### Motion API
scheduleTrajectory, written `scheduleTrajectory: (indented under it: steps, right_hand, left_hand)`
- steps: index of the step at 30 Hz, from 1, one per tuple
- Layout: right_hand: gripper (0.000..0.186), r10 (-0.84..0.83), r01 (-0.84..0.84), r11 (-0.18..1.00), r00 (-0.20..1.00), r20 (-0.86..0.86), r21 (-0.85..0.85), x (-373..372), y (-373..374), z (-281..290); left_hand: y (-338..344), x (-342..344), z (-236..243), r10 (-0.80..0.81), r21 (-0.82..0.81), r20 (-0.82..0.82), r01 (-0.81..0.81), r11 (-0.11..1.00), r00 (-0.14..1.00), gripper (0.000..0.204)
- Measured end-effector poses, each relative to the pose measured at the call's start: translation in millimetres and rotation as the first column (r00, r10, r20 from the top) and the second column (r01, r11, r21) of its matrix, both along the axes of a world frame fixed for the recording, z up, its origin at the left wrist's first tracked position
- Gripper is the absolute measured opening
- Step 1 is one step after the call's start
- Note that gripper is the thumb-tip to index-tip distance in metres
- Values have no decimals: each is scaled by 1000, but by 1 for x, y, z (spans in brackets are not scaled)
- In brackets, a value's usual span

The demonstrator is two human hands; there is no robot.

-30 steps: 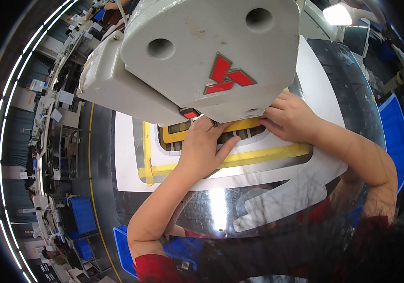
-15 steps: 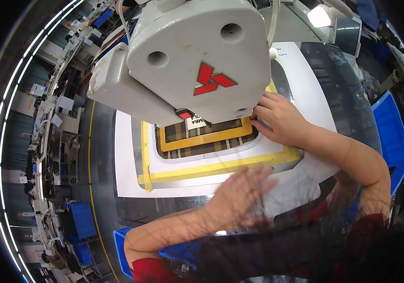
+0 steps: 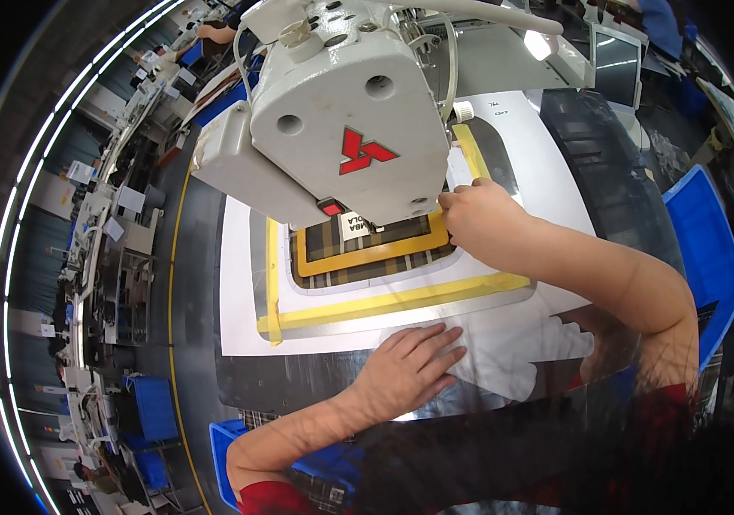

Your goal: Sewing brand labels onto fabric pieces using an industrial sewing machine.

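Observation:
Beneath the white head of a sewing machine (image 3: 354,159) lies brown plaid fabric (image 3: 345,273) under a yellow rectangular frame (image 3: 375,253). A white label (image 3: 356,227) with dark lettering sits on the cloth by the needle area. My right hand (image 3: 485,223) is closed at the right side of the yellow frame, fingers curled close to the machine head; whatever they pinch is hidden. My left hand (image 3: 405,369) lies open, palm down and fingers apart, at the table's near edge, holding nothing. Yellow tape (image 3: 401,302) borders the metal-edged template around the fabric.
A large white sheet (image 3: 242,300) lies under the template on the dark machine table (image 3: 298,378). Blue bins stand at the right (image 3: 706,249) and below the table's near left corner (image 3: 223,451). A monitor (image 3: 616,64) stands at the far right. Other workstations line the left.
My left hand has come to rest at the table edge, slightly left of where it was blurred in motion. My right hand's fingers have curled in at the frame. The whole view has shifted.

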State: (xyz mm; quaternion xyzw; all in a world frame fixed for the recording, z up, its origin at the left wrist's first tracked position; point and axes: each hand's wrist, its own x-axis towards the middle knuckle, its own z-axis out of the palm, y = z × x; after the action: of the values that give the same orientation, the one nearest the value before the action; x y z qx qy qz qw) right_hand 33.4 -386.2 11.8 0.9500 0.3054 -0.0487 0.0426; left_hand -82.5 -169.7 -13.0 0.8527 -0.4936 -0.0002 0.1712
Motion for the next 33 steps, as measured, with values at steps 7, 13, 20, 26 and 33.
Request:
scheduleTrajectory:
  steps: [7,13,20,26,33]
  right_hand:
    - [12,15,-17,1000,992,128,15,-10,-16,0]
    - [13,76,-104,991,953,292,83,-17,-21,2]
    - [8,-124,-36,911,926,357,411,-25,-21,-25]
    - [10,-175,68,896,962,209,439,-41,-25,-14]
    - [11,-142,17,778,979,149,628,-103,-11,30]
  left_hand:
    - [15,3,10,-20,8,95,20,1000,995,38]
    - [33,12,14,-72,-53,50,74,996,996,33]
    - [58,19,9,-166,-97,12,166,981,986,40]
    - [51,35,21,-105,-132,54,111,985,993,50]
    - [20,83,25,-43,-179,96,60,982,994,53]
